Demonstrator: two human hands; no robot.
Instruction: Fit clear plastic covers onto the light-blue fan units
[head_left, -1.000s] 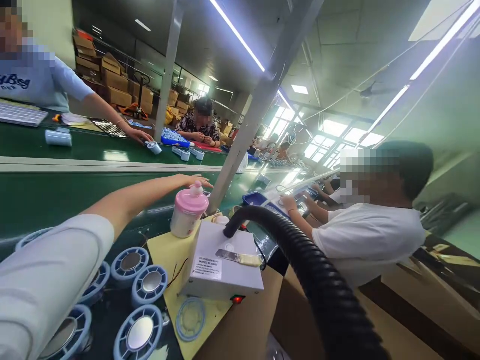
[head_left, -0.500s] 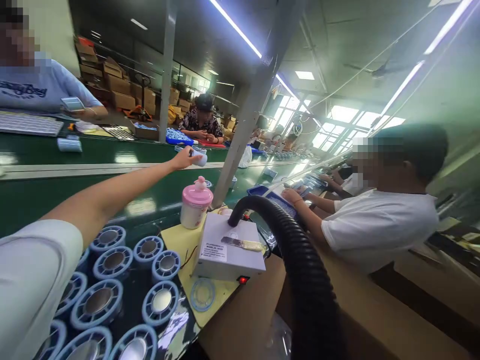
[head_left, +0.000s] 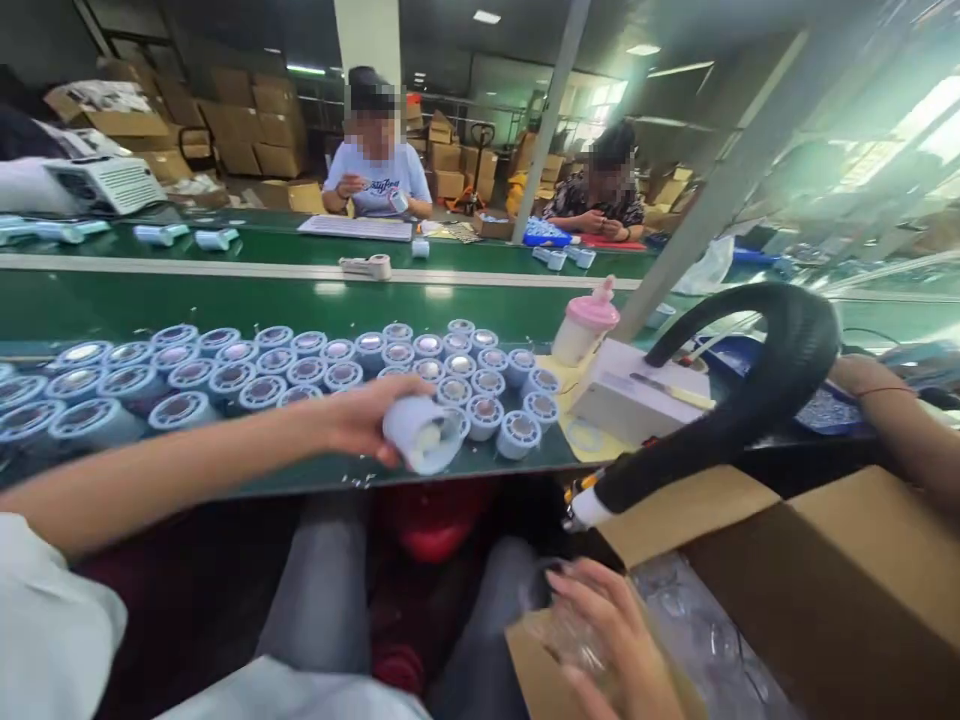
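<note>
Left hand (head_left: pixel 360 420), fingers wrapped around a pale blue round fan housing (head_left: pixel 421 437), hovers at the green surface's (head_left: pixel 225 300) near edge. Right hand (head_left: pixel 607 630), fingers spread, rests on clear plastic bags (head_left: pixel 675 620) beside the cardboard box (head_left: pixel 825 570).

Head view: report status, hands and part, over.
Left hand grips a pale blue round part at the bench edge. Right hand down in the cardboard box, on clear plastic. Black hose arches between them.
</note>
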